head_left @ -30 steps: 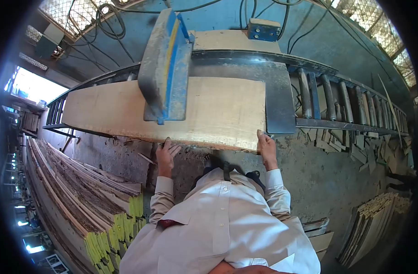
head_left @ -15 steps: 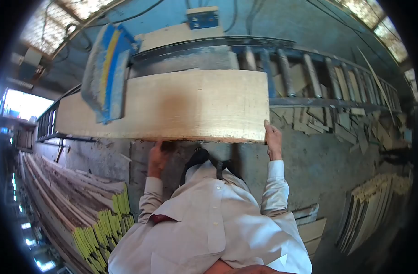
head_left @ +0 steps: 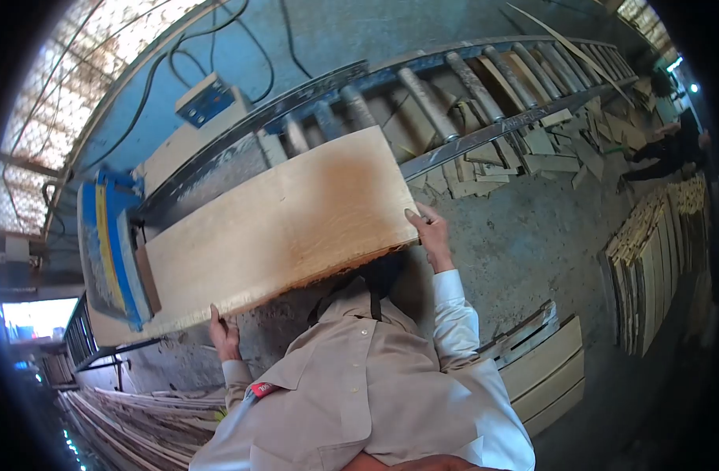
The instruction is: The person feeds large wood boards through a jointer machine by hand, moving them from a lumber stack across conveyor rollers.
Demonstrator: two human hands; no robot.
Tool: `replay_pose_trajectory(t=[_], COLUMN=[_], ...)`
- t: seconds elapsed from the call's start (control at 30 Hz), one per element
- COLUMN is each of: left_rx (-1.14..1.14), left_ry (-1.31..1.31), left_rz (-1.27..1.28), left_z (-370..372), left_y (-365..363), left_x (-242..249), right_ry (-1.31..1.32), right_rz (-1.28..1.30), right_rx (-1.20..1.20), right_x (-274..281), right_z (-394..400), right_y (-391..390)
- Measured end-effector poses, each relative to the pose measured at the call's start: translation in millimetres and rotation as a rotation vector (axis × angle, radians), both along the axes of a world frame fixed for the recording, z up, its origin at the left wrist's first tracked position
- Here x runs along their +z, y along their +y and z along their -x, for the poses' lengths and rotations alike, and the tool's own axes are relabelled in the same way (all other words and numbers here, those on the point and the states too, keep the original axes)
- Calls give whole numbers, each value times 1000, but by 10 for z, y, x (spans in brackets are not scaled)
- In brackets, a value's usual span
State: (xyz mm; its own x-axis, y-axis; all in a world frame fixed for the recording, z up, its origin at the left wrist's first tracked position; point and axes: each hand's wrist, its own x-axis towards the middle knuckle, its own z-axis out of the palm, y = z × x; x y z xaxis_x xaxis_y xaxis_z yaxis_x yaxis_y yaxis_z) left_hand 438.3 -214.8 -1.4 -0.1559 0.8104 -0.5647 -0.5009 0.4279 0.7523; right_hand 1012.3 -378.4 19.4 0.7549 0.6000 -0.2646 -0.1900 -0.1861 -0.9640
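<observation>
A long, wide wooden board (head_left: 273, 228) lies slantwise in front of me, with rough bark along its near edge. My right hand (head_left: 431, 235) grips its right end, thumb on top and fingers partly hidden beneath. Farther left, my left hand (head_left: 225, 336) holds the near edge, thumb up against the wood and the other fingers mostly hidden. The board's left part passes under a blue machine guard (head_left: 112, 247) with a yellow stripe.
Behind the board runs a roller conveyor (head_left: 489, 86), with wood offcuts (head_left: 548, 153) under and beside it. A blue switch box (head_left: 206, 102) stands at the back. Stacked boards (head_left: 650, 267) are at right, long timber strips (head_left: 131, 428) at lower left. A person (head_left: 673, 145) is at far right.
My view has turned, and the board now slants up to the right. My left hand has shifted left along its near edge, while my right hand stays at the right end.
</observation>
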Motion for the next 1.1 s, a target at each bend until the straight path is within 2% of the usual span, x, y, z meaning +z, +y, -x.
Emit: replay_pose_trajectory(t=[0.17, 0.33, 0.4, 0.5, 0.6, 0.63, 0.67, 0.77, 0.87, 0.97, 1.0, 1.07, 1.1], left_rx=[-13, 38, 3, -22, -1, 15, 15, 52, 90, 52, 56, 144, 125], left_ry=[-22, 60, 40, -26, -90, -69, -70, -47, 9, 13, 11, 76, 85], left_rz=[1, -19, 17, 18, 20, 1, -2, 11, -18, -58, -39, -61, -44], left_z=[-604, -1715, -1846, -2624, -3017, -3285, -3367, -3402, -3743, -4013, -3951, -4166, -4344], left_y=[42, 20, 48, 16, -2, -15, 13, 77, 142, 80, 36, -66, -110], left_x=[-91, 233, 42, 266, 205, 357, 333, 134, 329, 382, 202, 134, 261], right_ry=[6, 39, 15, 60, 61, 63, 62, -221, -114, -257, -135, -191, -213], right_rz=[40, 24, 52, 0, 2, -26, -29, 99, 47, 72, 14, 99, 97], right_rx=[57, 47, 46, 12, 27, 35, 35, 194, 218, 355, 357, 396, 388], right_x=[-156, 71, 90, 118, 197, 238, 284, 381, 501, 600, 487, 191, 259], right_z=[-733, -1548, -1919, -2456, -2964, -3083, -3231, -3574, -3705, -3905, -3975, -4250, -4322], right_y=[154, 329, 363, 435, 491, 522, 574, 722, 867, 873, 846, 727, 662])
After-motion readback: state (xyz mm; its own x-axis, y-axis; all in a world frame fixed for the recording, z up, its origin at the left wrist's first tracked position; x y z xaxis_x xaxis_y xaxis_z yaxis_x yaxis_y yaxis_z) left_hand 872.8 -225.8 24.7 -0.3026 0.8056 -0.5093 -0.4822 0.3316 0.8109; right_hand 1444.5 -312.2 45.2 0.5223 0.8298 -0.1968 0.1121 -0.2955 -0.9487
